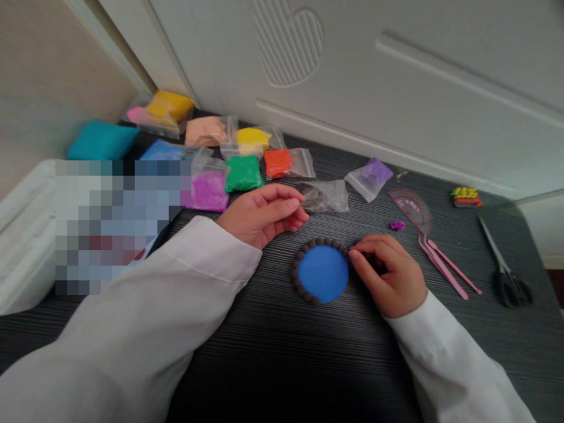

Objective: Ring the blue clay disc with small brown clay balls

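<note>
A flat blue clay disc (323, 273) lies on the dark table (273, 352), with several small dark clay balls (296, 271) lined along its left and top edge. My right hand (388, 273) rests at the disc's right rim, fingers curled and pinched together at the edge; I cannot make out what they hold. My left hand (264, 214) hovers above and left of the disc, fingers loosely curled, next to a clear bag of dark clay (324, 197).
Several bags of coloured clay (242, 172) lie at the back left, one purple bag (372, 176) further right. A protractor (414, 208), pink tweezers (445, 264), scissors (504, 267), a purple clay bit (397, 225) and a small yellow-red piece (466, 195) sit at right.
</note>
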Demonstrator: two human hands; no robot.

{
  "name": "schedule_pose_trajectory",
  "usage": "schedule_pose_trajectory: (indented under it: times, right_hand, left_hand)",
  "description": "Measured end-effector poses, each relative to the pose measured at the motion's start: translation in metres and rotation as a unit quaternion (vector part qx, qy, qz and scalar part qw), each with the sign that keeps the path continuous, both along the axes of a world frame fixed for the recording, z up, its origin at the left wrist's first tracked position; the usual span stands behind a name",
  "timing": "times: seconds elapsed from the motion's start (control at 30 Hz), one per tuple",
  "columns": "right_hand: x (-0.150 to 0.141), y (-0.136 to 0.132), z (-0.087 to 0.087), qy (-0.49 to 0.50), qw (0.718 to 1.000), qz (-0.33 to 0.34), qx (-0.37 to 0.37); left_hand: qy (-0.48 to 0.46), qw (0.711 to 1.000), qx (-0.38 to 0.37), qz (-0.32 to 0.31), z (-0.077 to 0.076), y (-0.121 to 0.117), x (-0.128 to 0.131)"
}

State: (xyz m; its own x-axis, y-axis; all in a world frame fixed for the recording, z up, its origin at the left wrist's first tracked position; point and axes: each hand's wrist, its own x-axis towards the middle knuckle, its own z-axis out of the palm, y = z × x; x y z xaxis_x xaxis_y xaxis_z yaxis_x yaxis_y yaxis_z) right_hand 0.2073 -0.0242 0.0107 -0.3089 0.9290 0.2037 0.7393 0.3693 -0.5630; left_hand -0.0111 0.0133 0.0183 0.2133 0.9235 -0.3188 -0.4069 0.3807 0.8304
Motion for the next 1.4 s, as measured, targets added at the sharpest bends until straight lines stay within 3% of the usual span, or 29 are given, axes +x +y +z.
schedule_pose_trajectory:
  times: [0.83,1.4]
  right_hand:
    - [-0.0061,-0.0037,0.0015,-0.011,0.999,-0.031,0.008]
    - [-0.0062,-0.0036,-0.0010,-0.005,1.000,-0.015,0.021]
  left_hand:
    - [-0.008,1.000,0.004,-0.010,-0.0008,0.0001,-0.0008]
    - [-0.005,1.000,0.012,-0.008,-0.0016,0.0001,-0.0004]
